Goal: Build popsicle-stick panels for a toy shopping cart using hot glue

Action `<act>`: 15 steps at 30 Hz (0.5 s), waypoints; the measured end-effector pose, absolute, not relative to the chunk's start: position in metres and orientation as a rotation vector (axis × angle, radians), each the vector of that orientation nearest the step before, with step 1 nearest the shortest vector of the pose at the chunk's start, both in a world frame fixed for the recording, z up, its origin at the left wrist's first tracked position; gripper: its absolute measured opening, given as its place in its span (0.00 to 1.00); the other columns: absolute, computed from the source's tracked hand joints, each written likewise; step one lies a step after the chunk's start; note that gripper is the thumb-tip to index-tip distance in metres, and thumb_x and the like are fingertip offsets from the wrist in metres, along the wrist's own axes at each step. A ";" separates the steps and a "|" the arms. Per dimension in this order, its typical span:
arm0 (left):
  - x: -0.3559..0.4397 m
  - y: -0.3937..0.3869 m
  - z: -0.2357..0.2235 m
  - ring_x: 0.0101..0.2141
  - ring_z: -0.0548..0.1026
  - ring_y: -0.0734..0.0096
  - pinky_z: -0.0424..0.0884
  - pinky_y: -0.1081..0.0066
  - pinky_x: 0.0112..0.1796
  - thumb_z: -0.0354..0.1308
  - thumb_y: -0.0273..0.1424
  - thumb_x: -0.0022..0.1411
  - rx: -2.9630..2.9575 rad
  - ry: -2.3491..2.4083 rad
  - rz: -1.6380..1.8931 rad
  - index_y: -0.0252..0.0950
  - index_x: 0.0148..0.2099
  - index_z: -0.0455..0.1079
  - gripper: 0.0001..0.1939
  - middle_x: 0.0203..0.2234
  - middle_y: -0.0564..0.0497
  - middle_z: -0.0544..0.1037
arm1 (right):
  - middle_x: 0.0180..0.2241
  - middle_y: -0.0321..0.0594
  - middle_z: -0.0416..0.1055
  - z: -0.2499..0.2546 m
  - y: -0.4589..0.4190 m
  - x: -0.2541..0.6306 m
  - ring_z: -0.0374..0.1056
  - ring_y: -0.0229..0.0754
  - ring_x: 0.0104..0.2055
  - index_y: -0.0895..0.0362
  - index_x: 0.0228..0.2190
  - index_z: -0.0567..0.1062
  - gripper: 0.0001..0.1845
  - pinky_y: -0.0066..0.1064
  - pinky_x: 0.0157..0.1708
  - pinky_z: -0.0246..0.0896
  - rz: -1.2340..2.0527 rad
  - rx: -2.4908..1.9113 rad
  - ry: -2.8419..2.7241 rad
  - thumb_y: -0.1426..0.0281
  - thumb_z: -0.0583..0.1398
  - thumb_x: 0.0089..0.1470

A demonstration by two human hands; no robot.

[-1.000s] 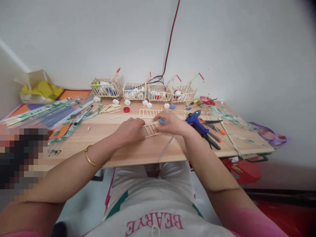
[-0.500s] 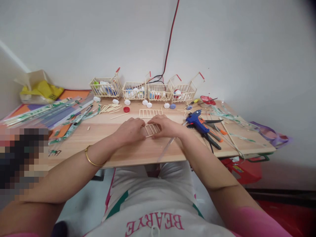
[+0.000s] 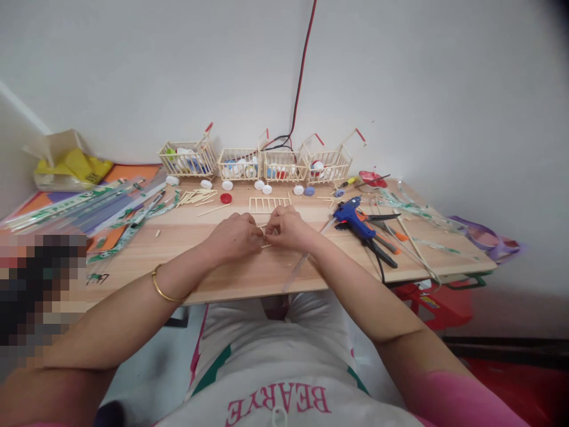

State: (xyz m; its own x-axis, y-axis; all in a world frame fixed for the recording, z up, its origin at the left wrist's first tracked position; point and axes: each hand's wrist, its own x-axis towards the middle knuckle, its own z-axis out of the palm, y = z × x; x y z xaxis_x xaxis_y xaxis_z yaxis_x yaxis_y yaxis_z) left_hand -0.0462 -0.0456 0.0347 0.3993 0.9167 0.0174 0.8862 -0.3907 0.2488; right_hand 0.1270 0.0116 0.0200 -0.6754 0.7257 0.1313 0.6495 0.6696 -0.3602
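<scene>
My left hand (image 3: 235, 235) and my right hand (image 3: 288, 229) meet at the middle of the wooden table (image 3: 249, 267), fingers curled and pinched together over a small ladder-like frame of thin wooden sticks (image 3: 265, 236). The frame is almost wholly hidden under my fingers; only a sliver shows between them. A second stick frame (image 3: 268, 204) lies flat just beyond my hands. A gold bangle (image 3: 162, 286) sits on my left wrist.
Several stick-built carts (image 3: 260, 163) holding bottle caps line the wall. Loose caps (image 3: 226, 198) and sticks (image 3: 198, 196) lie before them. A blue glue gun (image 3: 352, 214), pliers and scissors (image 3: 382, 234) lie at right. Plastic packets (image 3: 84, 204) cover the left side.
My right hand has slid left from beside the glue gun to meet my left hand. Both now close over the stick frame, which showed more plainly before.
</scene>
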 end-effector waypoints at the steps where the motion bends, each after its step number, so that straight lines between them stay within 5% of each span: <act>1: -0.046 -0.046 0.035 0.40 0.71 0.63 0.65 0.65 0.44 0.55 0.36 0.54 2.463 1.602 0.219 0.45 0.38 0.78 0.11 0.38 0.48 0.75 | 0.36 0.43 0.68 0.019 0.011 0.125 0.60 0.45 0.42 0.55 0.24 0.79 0.07 0.35 0.43 0.53 0.394 -1.122 -2.620 0.65 0.62 0.45; 15: -0.047 -0.045 0.034 0.39 0.72 0.64 0.64 0.67 0.43 0.56 0.34 0.54 2.494 1.578 0.237 0.44 0.37 0.77 0.10 0.37 0.49 0.75 | 0.35 0.43 0.70 0.026 0.010 0.121 0.61 0.47 0.42 0.55 0.23 0.78 0.08 0.35 0.41 0.53 0.365 -1.242 -2.671 0.65 0.61 0.45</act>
State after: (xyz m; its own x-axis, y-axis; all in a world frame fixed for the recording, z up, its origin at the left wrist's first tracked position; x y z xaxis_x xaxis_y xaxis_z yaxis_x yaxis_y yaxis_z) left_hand -0.0474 -0.0453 0.0342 0.4237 0.9050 0.0379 0.8762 -0.4201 0.2362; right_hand 0.1209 0.0096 0.0260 -0.6375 0.7686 0.0536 0.7261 0.6226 -0.2920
